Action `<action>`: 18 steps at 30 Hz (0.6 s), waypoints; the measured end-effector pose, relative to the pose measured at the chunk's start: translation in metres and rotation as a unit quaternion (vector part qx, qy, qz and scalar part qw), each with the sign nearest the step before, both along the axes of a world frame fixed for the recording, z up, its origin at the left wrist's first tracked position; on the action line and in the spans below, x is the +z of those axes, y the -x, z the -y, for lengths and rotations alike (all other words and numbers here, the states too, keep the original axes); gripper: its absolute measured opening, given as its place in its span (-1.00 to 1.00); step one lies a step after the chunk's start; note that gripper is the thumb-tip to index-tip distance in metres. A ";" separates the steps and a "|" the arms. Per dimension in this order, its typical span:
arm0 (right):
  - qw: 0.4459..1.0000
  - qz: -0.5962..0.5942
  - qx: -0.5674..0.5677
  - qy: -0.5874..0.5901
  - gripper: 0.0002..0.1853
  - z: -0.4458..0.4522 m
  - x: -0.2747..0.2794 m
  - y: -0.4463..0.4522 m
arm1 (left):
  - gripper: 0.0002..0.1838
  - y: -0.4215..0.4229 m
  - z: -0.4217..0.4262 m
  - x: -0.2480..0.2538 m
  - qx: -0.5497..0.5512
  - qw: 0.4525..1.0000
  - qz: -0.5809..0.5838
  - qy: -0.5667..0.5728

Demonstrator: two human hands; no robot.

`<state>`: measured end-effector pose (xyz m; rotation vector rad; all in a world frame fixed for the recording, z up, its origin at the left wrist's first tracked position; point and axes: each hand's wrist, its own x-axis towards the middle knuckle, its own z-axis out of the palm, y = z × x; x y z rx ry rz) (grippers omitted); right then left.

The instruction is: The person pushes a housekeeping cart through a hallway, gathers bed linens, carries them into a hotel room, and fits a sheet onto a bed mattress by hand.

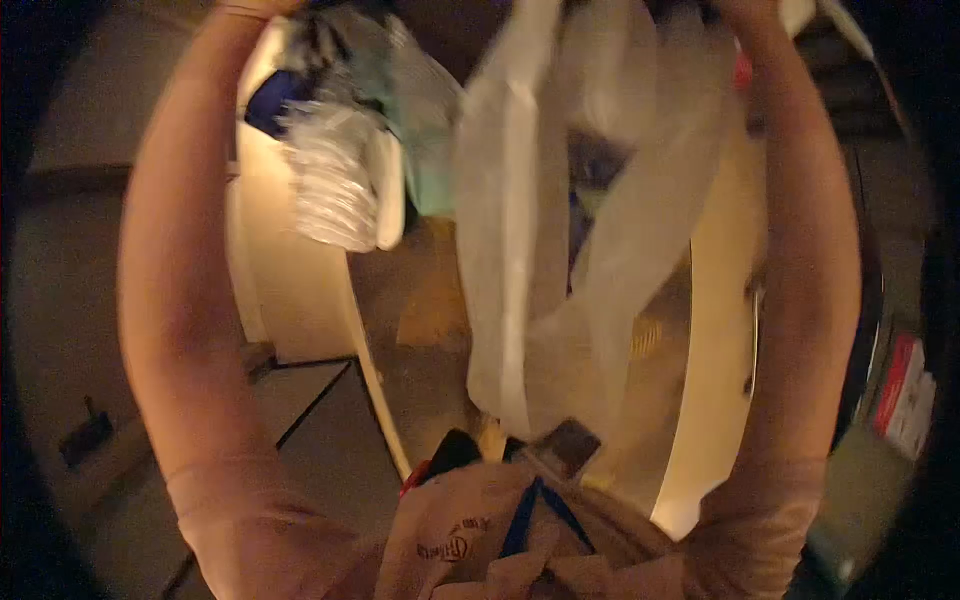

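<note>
Both arms reach up past the top edge. Of my left hand (255, 6) only the wrist end shows, and its fingers are out of frame. My right hand (748, 10) is cut off and blurred at the top right, its fingers hidden. Close to it, a whitish translucent plastic bag (510, 220) hangs down long and loose in the middle, its upper part out of frame. Nearer my left hand is a clear plastic-wrapped stack (335, 185), white and ribbed; its contents are blurred. A pale green sheet or bag (428, 150) is beside it.
A pale counter or shelf edge (290, 260) runs along the left, and another pale edge (690, 400) along the right. Brown floor (410, 370) shows below between them. A red-and-white box (905, 395) is at the far right. Dark blue material (270, 103) sits at upper left.
</note>
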<state>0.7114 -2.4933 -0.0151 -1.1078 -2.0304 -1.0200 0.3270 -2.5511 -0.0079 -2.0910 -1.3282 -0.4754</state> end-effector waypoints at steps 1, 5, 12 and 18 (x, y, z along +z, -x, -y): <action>0.983 0.023 -0.144 0.115 -0.35 -0.003 -0.001 -0.005 | -0.71 0.001 0.005 0.004 -0.027 0.999 0.018 0.032; 0.996 0.061 -0.072 -0.007 -0.42 0.002 -0.006 0.007 | -0.65 0.004 0.012 0.012 -0.041 0.993 0.021 0.113; 0.974 0.041 -0.166 0.151 -0.49 0.000 -0.011 0.021 | -0.56 0.024 0.005 0.005 -0.187 0.977 0.040 -0.094; 0.996 0.052 -0.063 0.036 -0.53 0.003 -0.015 0.038 | -0.59 0.054 0.003 -0.002 -0.220 0.965 0.140 -0.038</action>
